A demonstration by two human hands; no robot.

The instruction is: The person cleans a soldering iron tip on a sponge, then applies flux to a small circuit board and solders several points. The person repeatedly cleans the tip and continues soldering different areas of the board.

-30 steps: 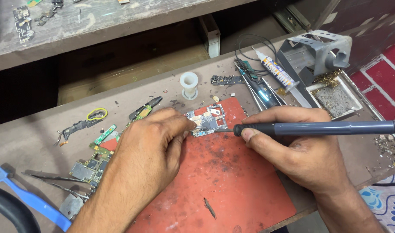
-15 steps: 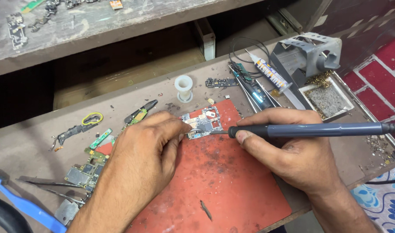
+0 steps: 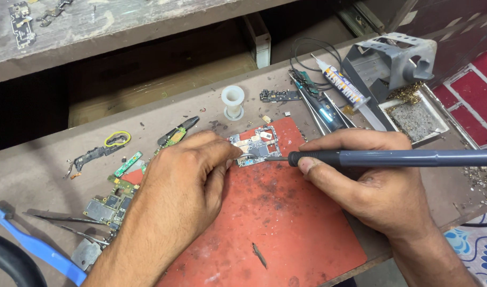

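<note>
A small phone circuit board (image 3: 256, 144) lies at the far edge of a red work mat (image 3: 275, 223). My left hand (image 3: 185, 183) rests on the mat with its fingertips pressed on the board's left edge. A grey soldering iron (image 3: 392, 158) lies level in my right hand (image 3: 371, 180), gripped like a pen. Its tip touches the middle of the board.
A grey iron stand (image 3: 395, 61) with a tray of brass wool (image 3: 413, 114) stands at the back right, next to a glue tube (image 3: 342, 82) and tweezers. A white empty spool (image 3: 232, 101) stands behind the mat. Loose boards (image 3: 107, 204), tweezers and a blue pry tool (image 3: 33, 247) lie at left.
The view has shifted slightly. Both hands keep their places, and the iron's tip stays on the board.
</note>
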